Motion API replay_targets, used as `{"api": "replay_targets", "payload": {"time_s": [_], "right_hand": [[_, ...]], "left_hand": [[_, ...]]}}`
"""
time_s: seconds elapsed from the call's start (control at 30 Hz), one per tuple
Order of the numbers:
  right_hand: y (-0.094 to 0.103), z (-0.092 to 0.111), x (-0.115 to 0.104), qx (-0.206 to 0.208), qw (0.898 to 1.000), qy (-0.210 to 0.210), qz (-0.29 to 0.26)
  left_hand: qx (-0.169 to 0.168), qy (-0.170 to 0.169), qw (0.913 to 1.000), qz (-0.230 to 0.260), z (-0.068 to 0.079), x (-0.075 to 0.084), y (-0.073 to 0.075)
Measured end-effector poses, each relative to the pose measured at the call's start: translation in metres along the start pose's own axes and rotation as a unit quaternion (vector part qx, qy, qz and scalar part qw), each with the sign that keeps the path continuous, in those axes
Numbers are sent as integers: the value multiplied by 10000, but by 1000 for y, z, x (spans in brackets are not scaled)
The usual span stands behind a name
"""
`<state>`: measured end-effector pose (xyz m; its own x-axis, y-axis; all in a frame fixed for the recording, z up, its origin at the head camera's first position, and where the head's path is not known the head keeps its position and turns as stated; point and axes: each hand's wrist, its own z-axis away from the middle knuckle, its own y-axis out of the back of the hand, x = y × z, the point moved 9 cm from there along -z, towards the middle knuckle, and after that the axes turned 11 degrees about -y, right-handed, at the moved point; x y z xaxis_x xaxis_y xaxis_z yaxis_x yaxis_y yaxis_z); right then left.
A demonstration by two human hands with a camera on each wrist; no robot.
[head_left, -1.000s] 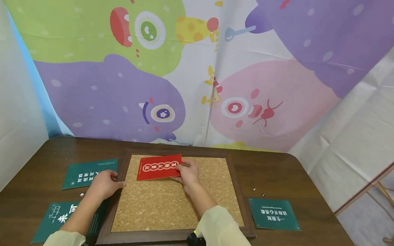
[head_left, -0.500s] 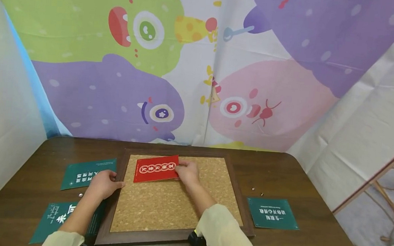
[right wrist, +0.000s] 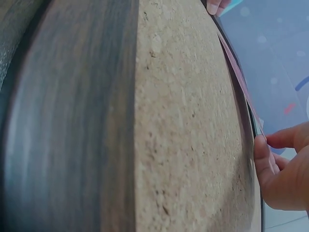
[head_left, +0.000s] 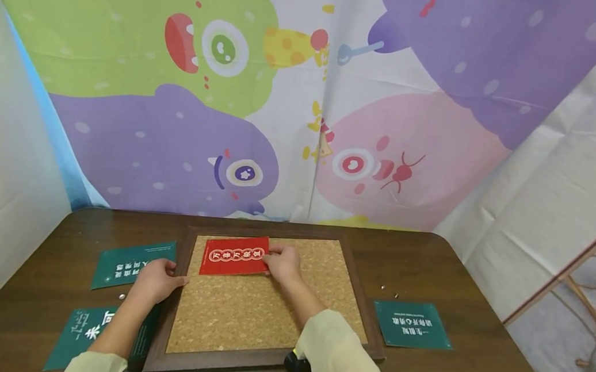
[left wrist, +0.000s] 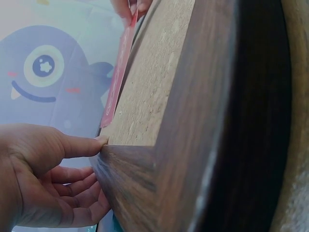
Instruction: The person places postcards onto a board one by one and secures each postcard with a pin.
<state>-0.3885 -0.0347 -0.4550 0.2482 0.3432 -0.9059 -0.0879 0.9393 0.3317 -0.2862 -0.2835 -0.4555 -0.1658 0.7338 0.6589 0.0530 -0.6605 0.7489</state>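
Note:
A red card (head_left: 233, 256) with white lettering is over the upper left part of a cork board (head_left: 268, 316) in a brown wooden frame. My right hand (head_left: 283, 264) pinches the card's right edge between thumb and fingers, as the right wrist view shows too, with the card (right wrist: 240, 79) seen nearly edge-on. My left hand (head_left: 156, 281) grips the frame's left side. In the left wrist view its thumb (left wrist: 82, 146) lies on the frame's top and the other fingers curl against the side. Whether the whole card touches the cork, I cannot tell.
Green cards lie left of the board, one at the upper left (head_left: 134, 262) and one lower down (head_left: 79, 332), partly behind the left forearm. Another green card (head_left: 413, 325) is at the right. Small shiny pins (head_left: 382, 287) lie on the table (head_left: 457, 283); a printed curtain hangs behind.
My right hand has moved the red card slightly left, and the card's tilt has levelled out. My left hand stays on the frame.

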Motion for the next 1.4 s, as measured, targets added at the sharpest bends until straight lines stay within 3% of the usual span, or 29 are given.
{"api": "replay_targets", "payload": {"time_s": [0.33, 0.5, 0.7, 0.97, 1.4], "right_hand": [[-2, 0, 3, -17, 9998, -53, 174], [-3, -1, 4, 1, 9994, 175, 301], [-3, -4, 5, 30, 9984, -78, 557], [-3, -2, 4, 148, 9960, -94, 874], [1, -3, -2, 264, 9944, 173, 1010]], "left_hand": [[-3, -84, 10000, -40, 0, 1, 0], [1, -61, 10000, -28, 0, 1, -1], [-1, -15, 10000, 0, 0, 1, -1], [2, -30, 10000, -22, 0, 2, 0], [41, -65, 10000, -34, -1, 2, 1]]}}
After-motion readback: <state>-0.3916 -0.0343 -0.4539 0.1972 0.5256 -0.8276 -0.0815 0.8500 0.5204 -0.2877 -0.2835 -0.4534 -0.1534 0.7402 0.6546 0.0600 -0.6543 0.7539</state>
